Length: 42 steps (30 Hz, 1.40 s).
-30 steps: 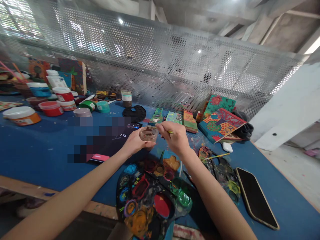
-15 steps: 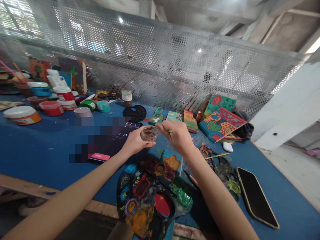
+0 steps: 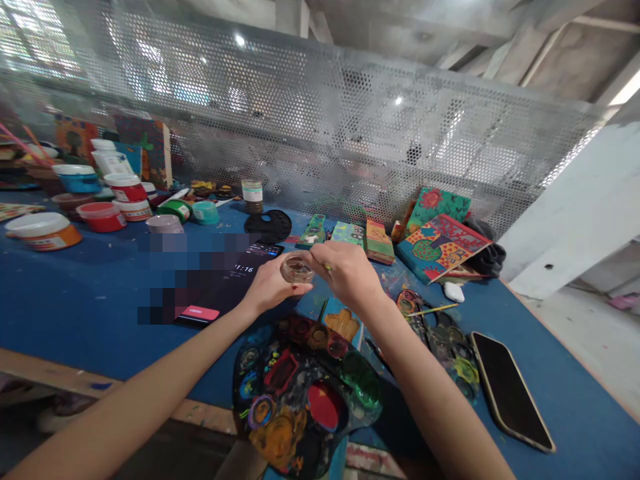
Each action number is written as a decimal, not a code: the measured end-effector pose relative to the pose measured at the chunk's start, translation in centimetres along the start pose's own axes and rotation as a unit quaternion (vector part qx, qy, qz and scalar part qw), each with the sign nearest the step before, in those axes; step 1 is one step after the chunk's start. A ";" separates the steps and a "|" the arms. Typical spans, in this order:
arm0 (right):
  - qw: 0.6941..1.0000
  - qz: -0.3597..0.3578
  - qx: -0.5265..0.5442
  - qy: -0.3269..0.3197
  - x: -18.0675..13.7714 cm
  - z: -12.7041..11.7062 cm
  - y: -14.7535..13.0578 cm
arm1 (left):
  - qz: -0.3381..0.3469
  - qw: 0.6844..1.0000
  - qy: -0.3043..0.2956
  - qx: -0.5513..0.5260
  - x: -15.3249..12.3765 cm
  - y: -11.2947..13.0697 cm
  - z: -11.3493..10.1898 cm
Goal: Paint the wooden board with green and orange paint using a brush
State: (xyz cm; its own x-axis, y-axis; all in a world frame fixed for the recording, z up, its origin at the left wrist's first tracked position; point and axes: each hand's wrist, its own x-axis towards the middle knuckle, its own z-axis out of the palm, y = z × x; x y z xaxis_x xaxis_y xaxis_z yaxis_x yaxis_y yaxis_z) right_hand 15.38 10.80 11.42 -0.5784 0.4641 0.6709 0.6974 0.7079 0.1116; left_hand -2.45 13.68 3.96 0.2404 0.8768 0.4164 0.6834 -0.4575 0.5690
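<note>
My left hand is wrapped round a small clear glass jar with murky liquid in it, held above the table. Right at the jar's rim, my right hand is closed in a pinch on a thin paintbrush. Only a yellowish bit of its handle shows; its bristle end is hidden by the fingers and the jar. Below both hands lies a paint-smeared black palette, its wells full of orange, green, red and blue. A wooden flower-like shape on a light blue piece sits at the palette's far edge.
Paint tubs crowd the left of the blue table. A dark lit phone lies beside my left hand, and a second phone at right. Another palette carries a yellow brush. Painted canvases lean before the perforated metal screen.
My right hand has shifted slightly left, closer over the jar. The jar stays in my left hand, and the phone's timer reads one second more.
</note>
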 end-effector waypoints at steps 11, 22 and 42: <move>0.988 0.133 -0.023 -0.069 0.6 -1.9 -0.9 | 0.060 0.996 0.030 0.050 0.0 -0.1 0.3; 0.882 0.366 0.297 -0.017 0.5 -1.6 0.5 | 0.096 0.993 0.046 0.056 -0.1 -0.4 0.4; 0.992 0.053 0.092 0.074 0.0 -0.8 0.1 | 0.013 0.997 -0.038 -0.064 0.2 -0.5 0.2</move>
State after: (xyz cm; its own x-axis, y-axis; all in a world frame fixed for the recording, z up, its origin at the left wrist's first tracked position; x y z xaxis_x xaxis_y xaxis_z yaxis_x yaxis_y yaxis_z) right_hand 15.77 10.47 12.01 -0.4279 0.4668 0.7739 0.6542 0.7508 -0.0912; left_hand -2.67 14.10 3.59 0.3119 0.8710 0.3797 0.5846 -0.4909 0.6459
